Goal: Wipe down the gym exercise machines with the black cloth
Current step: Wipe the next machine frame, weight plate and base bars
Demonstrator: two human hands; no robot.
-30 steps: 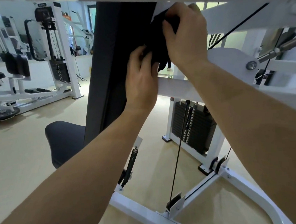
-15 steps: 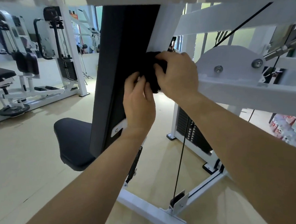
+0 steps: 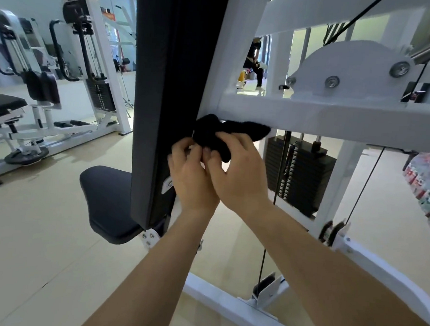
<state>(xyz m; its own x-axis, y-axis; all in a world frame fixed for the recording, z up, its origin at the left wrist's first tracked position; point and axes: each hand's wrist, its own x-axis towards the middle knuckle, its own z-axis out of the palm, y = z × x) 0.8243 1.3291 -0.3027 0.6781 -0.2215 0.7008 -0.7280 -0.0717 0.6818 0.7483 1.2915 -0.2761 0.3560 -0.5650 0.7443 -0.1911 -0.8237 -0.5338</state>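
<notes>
Hands engaged: two. Left hand (image 3: pixel 192 179) and right hand (image 3: pixel 241 174) are raised side by side and touching, backs toward the camera. Both grip one black cloth (image 3: pixel 225 135). The left hand's curled fingers pinch the cloth's lower left part. The right hand's fingers are curled round its lower right part.

The cloth is bunched and lies against the underside of the white crossbar (image 3: pixel 337 117), at the corner where that bar meets the right edge of the upright black back pad (image 3: pixel 173 84). One end of the cloth trails to the right along the bar's lower edge.

Frame contents: the white frame behind the hands encloses one black weight stack (image 3: pixel 301 173), with two guide rods entering its top. One black cable (image 3: pixel 263 261) runs down in front of the stack to a bracket on the base rail (image 3: pixel 225 304). A white cam plate (image 3: pixel 353 70) above the crossbar carries three round bolt heads.

Seat (image 3: pixel 106 201): one, black and padded, below and left of the back pad.

Background: a second white machine (image 3: pixel 95 42) stands at left on the beige floor (image 3: pixel 28 239) and holds its own weight stack (image 3: pixel 101 96). One round weight plate (image 3: pixel 27 152) sits low near the left edge. One person (image 3: pixel 255 57) is visible through the frame opening, too small for detail.
</notes>
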